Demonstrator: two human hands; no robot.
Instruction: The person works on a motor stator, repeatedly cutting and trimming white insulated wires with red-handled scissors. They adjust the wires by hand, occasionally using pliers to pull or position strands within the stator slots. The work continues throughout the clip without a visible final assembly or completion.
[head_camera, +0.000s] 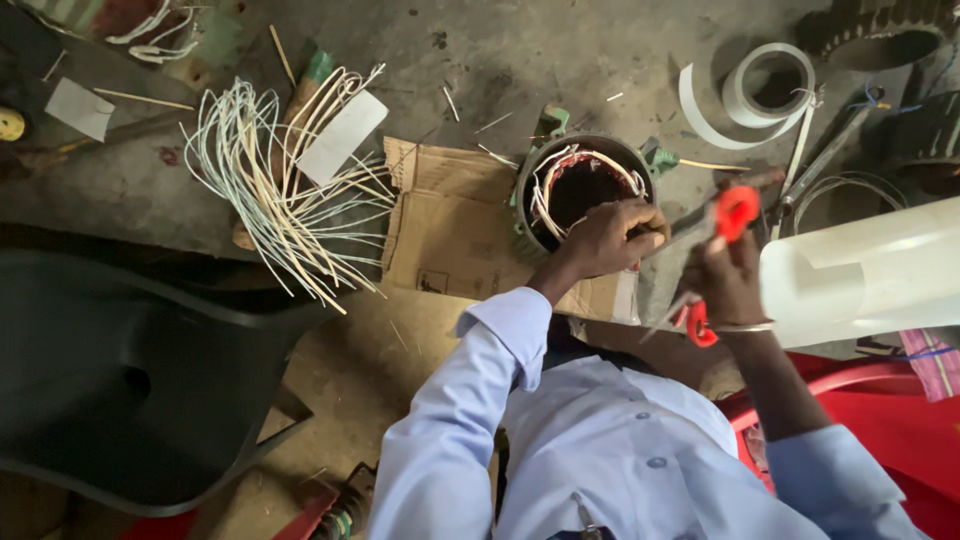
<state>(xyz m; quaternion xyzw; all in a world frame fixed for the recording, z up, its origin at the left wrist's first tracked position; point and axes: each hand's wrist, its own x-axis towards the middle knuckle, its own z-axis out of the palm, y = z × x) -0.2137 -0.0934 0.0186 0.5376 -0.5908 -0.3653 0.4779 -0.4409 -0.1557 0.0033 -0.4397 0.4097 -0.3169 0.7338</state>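
Gripping the near-right rim of the motor stator (583, 190), the left hand (612, 236) sits curled tight on the housing, which stands upright on the cardboard (450, 225), bore facing up. Just to the right, the right hand (728, 280) is closed around red-handled scissors (722, 222), blades aimed left toward the windings, so the left hand is nearer.

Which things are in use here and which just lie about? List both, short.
In use: motor stator under the left hand; red-handled scissors in the right hand.

Lying about: white sleeve bundle, tape roll, cardboard, black chair, translucent sheet.
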